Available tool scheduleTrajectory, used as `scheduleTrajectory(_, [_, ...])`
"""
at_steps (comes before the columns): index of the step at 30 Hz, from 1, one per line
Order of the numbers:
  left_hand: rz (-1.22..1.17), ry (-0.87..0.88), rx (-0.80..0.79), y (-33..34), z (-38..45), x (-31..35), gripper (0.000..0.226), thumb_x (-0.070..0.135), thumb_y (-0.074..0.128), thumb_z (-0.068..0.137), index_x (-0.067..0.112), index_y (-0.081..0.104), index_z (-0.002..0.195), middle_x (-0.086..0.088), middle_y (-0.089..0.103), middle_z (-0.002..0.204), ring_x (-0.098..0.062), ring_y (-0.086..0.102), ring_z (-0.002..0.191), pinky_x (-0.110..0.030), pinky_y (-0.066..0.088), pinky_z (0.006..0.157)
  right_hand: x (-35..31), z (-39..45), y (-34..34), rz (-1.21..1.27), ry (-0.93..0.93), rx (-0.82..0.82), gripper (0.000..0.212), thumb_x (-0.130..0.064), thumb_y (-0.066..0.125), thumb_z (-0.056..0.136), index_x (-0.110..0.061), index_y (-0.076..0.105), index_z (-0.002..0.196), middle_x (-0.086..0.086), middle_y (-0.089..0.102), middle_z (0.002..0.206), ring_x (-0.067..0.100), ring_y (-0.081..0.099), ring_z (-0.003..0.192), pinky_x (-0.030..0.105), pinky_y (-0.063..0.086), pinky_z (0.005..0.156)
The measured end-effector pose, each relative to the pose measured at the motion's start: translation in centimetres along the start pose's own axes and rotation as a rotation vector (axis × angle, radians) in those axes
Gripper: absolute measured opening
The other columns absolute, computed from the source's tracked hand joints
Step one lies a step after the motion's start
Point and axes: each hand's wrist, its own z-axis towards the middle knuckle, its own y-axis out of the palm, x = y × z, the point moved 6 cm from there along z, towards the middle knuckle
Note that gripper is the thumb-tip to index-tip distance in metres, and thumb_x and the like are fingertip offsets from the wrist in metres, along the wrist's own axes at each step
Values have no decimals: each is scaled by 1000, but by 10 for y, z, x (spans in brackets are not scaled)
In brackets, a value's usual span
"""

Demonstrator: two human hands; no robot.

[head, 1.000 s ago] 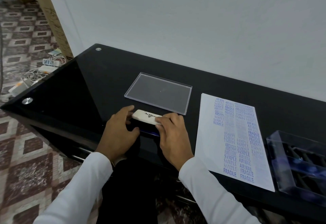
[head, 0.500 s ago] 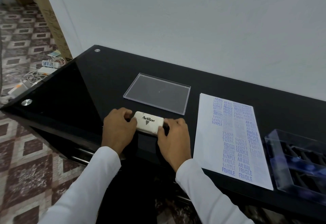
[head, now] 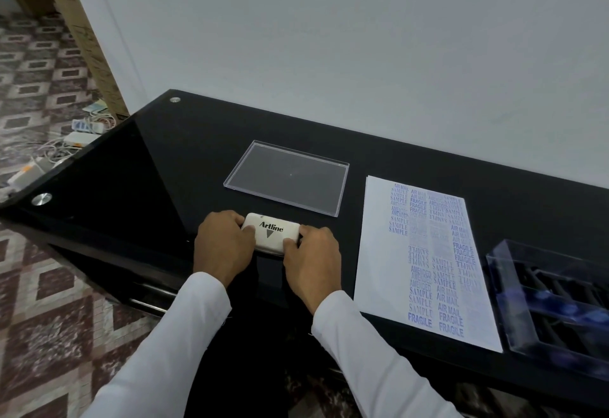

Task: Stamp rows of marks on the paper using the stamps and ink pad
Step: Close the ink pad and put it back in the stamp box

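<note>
1. The ink pad point(head: 271, 233), a small white case with rounded corners and a printed black logo, lies shut near the front edge of the glossy black table point(head: 158, 160), between the two hands.
2. The case's left end is gripped by the left hand point(head: 224, 246), fingers curled round it and thumb laid on the lid.
3. The right end is held the same way by the right hand point(head: 313, 254), its fingertips pinched against the side.
4. The step in hand is judged to be closing or opening the lid; the base should be kept flat on the table and pressure applied evenly at both ends, so the hard plastic shell is not twisted.
5. Behind the pad, a flat clear plastic lid point(head: 286, 177) with thin raised edges is laid.
6. To the right, the paper point(head: 379, 269) lies flat, a white sheet already crowded with blue marks in rows.
7. At far right, a clear box point(head: 504, 285) with dark dividers is seen; its contents are too blurred to tell.
</note>
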Motion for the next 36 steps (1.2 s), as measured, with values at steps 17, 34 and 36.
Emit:
scheduleTrajectory(17, [-272, 198, -170, 51, -77, 134, 10, 20, 66, 89, 18, 64, 99, 8, 64, 96, -4, 59, 80, -8, 39, 59, 85, -12, -138, 164, 107, 291, 20, -23, 54, 97, -13, 69, 104, 5, 50, 106, 14, 54, 87, 17, 46, 76])
scheduleTrajectory(34, [-301, 448, -522, 180, -225, 307, 18, 24, 69, 87, 27, 51, 90, 5, 69, 96, -16, 69, 77, -23, 55, 53, 269, -72, -317, 85, 392, 603, 27, -16, 52, 89, -12, 73, 106, 8, 56, 112, 10, 44, 85, 11, 28, 66])
scheduleTrajectory(36, [-289, 469, -570, 198, -245, 320, 21, 25, 70, 86, 29, 50, 91, 6, 69, 98, -16, 71, 76, -25, 57, 55, 289, -84, -333, 72, 435, 630, 28, -16, 52, 90, -14, 73, 109, 8, 54, 113, 15, 49, 90, 10, 32, 70])
